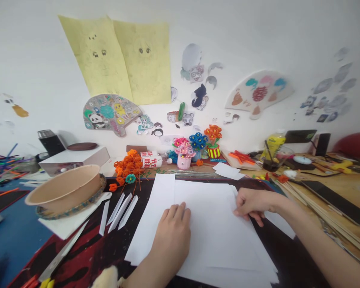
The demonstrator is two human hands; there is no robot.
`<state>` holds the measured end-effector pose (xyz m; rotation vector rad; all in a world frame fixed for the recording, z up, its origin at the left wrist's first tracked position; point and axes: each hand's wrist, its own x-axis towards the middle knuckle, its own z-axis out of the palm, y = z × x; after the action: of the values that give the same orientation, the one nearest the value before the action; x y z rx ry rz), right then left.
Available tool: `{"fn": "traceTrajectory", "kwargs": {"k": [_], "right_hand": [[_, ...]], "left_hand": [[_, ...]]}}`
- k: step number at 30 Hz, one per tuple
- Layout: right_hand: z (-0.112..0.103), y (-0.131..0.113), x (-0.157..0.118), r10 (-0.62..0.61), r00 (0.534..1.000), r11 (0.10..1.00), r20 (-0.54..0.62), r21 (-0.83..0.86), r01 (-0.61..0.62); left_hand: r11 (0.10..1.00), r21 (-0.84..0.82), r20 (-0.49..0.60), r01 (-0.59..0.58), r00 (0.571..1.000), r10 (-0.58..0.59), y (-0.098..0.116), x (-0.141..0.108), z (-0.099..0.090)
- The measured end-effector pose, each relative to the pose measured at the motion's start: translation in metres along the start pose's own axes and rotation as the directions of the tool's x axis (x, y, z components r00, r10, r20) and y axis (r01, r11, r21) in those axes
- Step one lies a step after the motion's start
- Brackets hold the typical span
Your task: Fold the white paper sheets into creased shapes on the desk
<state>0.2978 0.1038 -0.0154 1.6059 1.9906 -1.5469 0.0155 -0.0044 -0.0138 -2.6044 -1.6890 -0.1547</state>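
White sheets of paper (216,224) lie in a loose stack on a dark mat (108,256). My left hand (174,228) rests palm down on the top sheet, its fingers laid out flat. At the sheets' right edge, my right hand (249,203) has its fingers curled, with thumb and forefinger pinching the paper's edge. How many sheets the pinch takes in cannot be made out. Left of the stack lie several narrow folded paper strips (123,212). Scissors (63,254) with red and yellow handles lie nearer me on that side.
A beige bowl (66,186) stands at the left beside orange craft flowers (127,166). Small potted craft flowers (184,154) line the wall. To the right are a black phone-like slab (339,202), thin wooden sticks (312,208) and a yellow-labelled bottle (273,146).
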Motion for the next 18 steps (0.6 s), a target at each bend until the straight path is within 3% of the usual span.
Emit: {"fn": "traceTrajectory", "kwargs": {"k": [18], "right_hand": [[-0.005, 0.011, -0.002, -0.007, 1.000, 1.000, 0.023, 0.023, 0.007]], "left_hand": [[1.000, 0.005, -0.017, -0.003, 1.000, 0.003, 0.001, 0.000, -0.001]]}}
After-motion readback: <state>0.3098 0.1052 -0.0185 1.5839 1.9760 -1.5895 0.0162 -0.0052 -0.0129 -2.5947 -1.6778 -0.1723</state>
